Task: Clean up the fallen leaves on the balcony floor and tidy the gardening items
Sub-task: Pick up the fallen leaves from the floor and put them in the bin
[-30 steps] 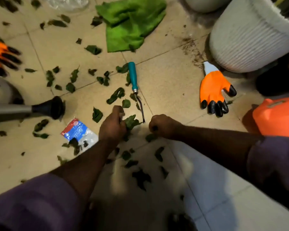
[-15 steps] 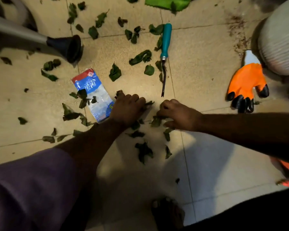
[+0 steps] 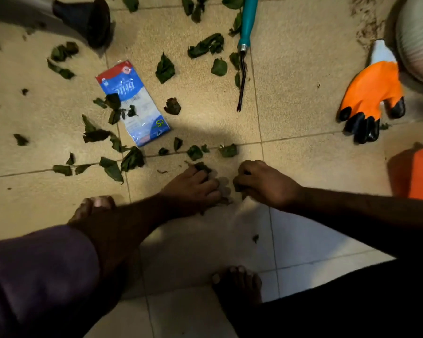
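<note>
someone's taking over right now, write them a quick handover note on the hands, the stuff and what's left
Left hand grips a bunch of leaves on the floor; right hand is curled on leaves beside it.
Loose leaves lie scattered ahead, some on the blue packet.
Weeder and orange glove lie on the tiles, not yet tidied.
Left: gather remaining leaves, put away items.

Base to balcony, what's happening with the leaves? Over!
Left hand and right hand both gripping leaves on the tiles. Plenty of leaves still scattered. Packet, weeder and glove lie among them.
</note>
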`<state>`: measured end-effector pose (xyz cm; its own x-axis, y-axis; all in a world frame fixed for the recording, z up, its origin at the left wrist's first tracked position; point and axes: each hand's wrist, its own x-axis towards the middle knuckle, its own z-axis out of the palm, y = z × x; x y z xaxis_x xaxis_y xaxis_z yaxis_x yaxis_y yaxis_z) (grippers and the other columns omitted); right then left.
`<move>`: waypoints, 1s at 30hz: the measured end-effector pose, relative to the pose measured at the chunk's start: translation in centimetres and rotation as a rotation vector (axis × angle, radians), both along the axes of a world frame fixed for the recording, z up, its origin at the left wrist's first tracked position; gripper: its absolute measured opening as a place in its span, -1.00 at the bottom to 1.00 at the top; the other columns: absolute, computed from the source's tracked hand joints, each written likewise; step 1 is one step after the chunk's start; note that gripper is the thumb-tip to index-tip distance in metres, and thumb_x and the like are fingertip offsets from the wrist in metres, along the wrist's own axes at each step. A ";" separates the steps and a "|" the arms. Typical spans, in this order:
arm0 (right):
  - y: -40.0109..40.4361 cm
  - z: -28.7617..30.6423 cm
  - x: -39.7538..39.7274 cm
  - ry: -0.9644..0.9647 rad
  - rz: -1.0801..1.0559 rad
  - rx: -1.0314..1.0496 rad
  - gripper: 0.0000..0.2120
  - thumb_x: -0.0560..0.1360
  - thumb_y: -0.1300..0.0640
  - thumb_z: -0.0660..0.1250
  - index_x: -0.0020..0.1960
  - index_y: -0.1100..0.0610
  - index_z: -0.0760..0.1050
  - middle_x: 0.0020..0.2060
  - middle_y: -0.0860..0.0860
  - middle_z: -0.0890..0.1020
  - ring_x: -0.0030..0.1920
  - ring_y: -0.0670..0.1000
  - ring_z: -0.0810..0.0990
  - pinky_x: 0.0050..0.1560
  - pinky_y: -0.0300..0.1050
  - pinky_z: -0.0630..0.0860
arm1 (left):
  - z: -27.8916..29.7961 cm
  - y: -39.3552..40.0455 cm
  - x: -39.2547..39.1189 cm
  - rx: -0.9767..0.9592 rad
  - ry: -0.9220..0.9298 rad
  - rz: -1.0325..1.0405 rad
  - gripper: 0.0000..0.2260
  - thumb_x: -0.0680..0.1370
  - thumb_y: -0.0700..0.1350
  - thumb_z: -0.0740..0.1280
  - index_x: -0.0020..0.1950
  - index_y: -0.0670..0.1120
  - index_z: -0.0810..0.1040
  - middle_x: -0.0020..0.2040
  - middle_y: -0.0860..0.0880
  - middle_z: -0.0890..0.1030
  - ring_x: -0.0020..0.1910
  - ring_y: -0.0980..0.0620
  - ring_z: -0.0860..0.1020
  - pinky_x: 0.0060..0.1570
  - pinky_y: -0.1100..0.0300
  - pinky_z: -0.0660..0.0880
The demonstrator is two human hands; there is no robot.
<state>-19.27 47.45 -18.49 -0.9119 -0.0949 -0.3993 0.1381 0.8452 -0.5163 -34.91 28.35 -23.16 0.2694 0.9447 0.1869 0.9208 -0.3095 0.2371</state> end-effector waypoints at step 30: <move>0.5 -0.2 3.1 0.201 0.286 0.016 -0.82 0.53 0.13 0.29 -0.01 0.21 0.61 -0.02 0.16 0.64 -0.02 0.14 0.62 -0.05 0.01 0.61 | 0.5 1.7 -4.2 -0.082 0.006 0.204 -0.77 0.58 0.03 0.21 -0.09 -0.08 0.55 -0.22 -0.13 0.57 -0.33 -0.13 0.53 -0.33 0.11 0.41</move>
<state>-16.12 47.97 -18.71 -0.9100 -0.3530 -0.2176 -0.2088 0.8434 -0.4951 -39.09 30.07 -22.70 0.0720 0.9917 0.1066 0.9639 -0.0966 0.2479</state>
